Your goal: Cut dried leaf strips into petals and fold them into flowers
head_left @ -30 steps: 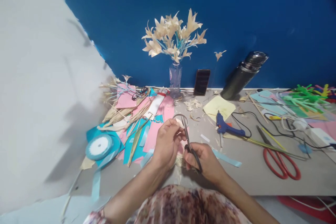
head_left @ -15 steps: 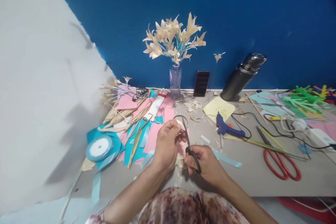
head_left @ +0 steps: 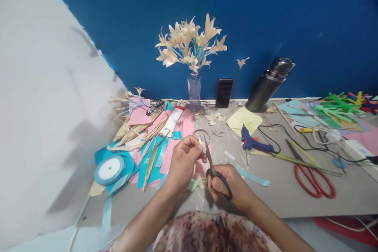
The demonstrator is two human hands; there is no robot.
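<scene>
My left hand (head_left: 185, 159) is closed, its thumb and fingertips pinching a small pale piece (head_left: 202, 144), perhaps corn husk; fingers hide most of it. Scissors (head_left: 213, 171) with black handles are gripped in my right hand (head_left: 234, 186), the blades pointing up and away beside the left fingertips. Those blades look slightly apart. Whether they touch the pale piece I cannot tell. Beneath both hands lie pale scraps (head_left: 201, 183) and pink sheets (head_left: 168, 161).
At the back stand a vase (head_left: 194, 93) of cream flowers, a phone (head_left: 224, 93) and a leaning flask (head_left: 267, 86). To the right lie a blue glue gun (head_left: 254, 144) with its cord and red-handled scissors (head_left: 315, 181). A ribbon spool (head_left: 110, 170) rests at left.
The scissors in my right hand have opened a little and their handle loops have spread. My left hand keeps its pinch. The whole view has shifted slightly.
</scene>
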